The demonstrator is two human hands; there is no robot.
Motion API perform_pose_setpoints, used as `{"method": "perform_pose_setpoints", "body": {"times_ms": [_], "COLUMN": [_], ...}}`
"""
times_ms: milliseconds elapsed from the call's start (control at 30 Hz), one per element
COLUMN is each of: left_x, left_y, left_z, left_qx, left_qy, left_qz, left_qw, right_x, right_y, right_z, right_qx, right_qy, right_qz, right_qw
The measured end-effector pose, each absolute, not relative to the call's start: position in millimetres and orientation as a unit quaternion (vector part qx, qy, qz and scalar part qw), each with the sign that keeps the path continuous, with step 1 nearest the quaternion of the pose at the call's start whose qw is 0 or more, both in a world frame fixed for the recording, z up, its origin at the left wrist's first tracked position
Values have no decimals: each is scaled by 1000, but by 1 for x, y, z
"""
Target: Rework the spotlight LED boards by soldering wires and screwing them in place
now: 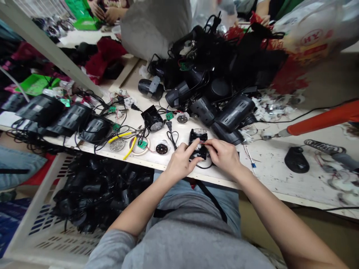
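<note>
A small black lamp housing (198,139) with a round LED face sits near the table's front edge. My left hand (181,161) grips its lower left side, fingers curled and the index finger pointing across its top. My right hand (223,155) is closed in a pinch on thin red wires (204,143) at the housing's right side. A black cord runs from under the housing along the table edge.
A heap of black lamp housings (221,89) and cables fills the table behind. Yellow-handled pliers (127,140), LED discs and green circuit boards lie left. An orange-handled tool (322,119), a black mouse-shaped part (296,160) and a small screwdriver (249,157) lie right. A white crate (50,224) of black parts stands lower left. Another person's hands (108,13) show at the top.
</note>
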State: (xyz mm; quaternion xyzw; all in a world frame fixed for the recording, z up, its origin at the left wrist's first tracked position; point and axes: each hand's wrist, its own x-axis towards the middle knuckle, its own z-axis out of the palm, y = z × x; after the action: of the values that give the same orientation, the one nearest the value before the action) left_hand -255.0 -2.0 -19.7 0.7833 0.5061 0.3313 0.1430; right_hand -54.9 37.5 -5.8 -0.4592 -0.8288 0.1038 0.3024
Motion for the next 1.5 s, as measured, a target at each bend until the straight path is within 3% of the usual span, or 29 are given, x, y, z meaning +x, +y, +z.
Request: {"method": "perform_pose_setpoints", "body": {"times_ms": [400, 633, 1033, 1167, 1367, 1500], "left_x": [-253, -259, -260, -259, -259, -260], "left_y": [0, -4, -4, -3, -2, -2], "left_z": [-21, -11, -9, -8, -5, -2], "left_qx": [764, 738, 739, 734, 735, 741], "left_qy": [528, 553, 544, 550, 546, 540], "left_qz": [346, 363, 369, 367, 361, 350], "left_qw": [132, 132, 150, 153, 177, 194], "right_x": [-66, -52, -78, -74, -64, -70], "right_y": [43, 18, 7, 7, 8, 16], "right_z": [1, 15, 4, 6, 20, 27], "right_qx": [-474, -544, -522, -526, -467, -403], "right_qy": [-834, -763, -839, -829, -798, -829], "right_qz": [104, 90, -24, -28, 194, 206], "right_qw": [263, 337, 149, 186, 327, 329]}}
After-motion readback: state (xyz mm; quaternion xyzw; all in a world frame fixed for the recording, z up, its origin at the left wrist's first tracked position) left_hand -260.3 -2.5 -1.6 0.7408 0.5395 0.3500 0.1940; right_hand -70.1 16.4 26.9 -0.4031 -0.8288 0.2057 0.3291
